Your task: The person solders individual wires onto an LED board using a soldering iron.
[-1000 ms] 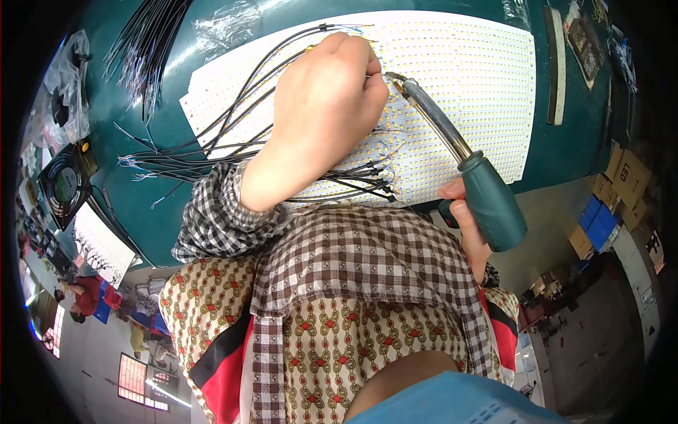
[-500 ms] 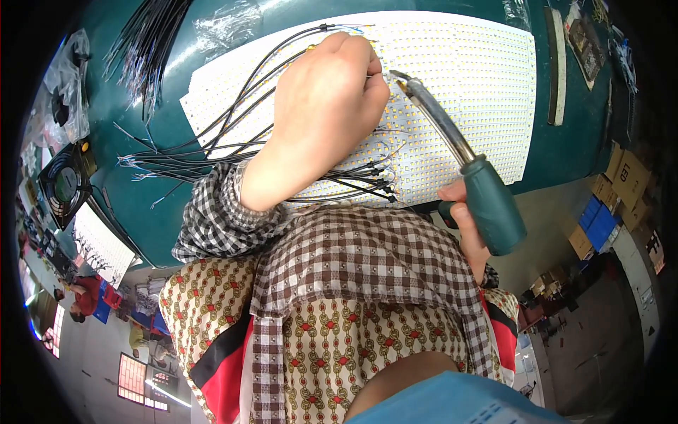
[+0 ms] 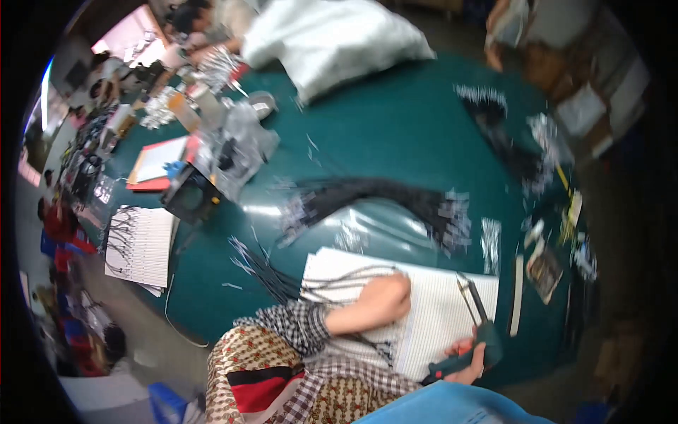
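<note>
Lg wht sack (image 3: 339, 46) at far side of grn tbl (image 3: 395, 134), blk fan (image 3: 188, 198) nr clr plastic bag (image 3: 247, 145) on L

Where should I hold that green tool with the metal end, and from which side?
Best by the chunky green handle, probably from the near side, where the right hand grips it. The long, thin metal end points away from the person, over the white boards, so a hand coming from the near side should stay clear of it.

Green soldering gun (image 3: 487, 342), white boards (image 3: 439, 318)
</note>
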Demonstrator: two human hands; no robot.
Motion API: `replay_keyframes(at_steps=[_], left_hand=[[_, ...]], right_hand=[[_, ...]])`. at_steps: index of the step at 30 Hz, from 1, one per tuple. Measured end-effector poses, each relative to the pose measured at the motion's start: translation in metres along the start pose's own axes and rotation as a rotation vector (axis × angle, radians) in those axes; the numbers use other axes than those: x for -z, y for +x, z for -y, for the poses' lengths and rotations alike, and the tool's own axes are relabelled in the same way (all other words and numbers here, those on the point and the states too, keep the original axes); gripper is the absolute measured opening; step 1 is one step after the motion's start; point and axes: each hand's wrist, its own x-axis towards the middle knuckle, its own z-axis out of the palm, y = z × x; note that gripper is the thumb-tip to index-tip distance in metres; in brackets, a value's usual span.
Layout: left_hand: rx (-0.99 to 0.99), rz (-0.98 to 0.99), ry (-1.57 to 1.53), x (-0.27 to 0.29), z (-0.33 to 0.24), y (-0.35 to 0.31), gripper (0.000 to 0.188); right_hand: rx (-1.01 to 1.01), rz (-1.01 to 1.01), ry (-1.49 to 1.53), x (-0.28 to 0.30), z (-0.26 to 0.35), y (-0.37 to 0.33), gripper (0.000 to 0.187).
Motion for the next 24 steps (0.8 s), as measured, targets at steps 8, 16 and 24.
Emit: replay_keyframes(at_steps=[8, 16, 24], left_hand=[[-0.109, 0.017, -0.029, 0.018, 0.023, -0.003, 0.022], [0.061, 0.043, -0.115, 0.077, 0.055, -0.041, 0.02], [0.024, -0.184, 0.009, 0.102, 0.085, -0.035, 0.014]], right_hand=[[0.061, 0.041, 0.122, -0.012, -0.008, 0.024, 0.066], [0.043, 0.138, 0.141, -0.017, -0.001, 0.031, 0.064], [0.163, 0.095, 0.096, -0.003, -0.004, 0.023, 0.063]])
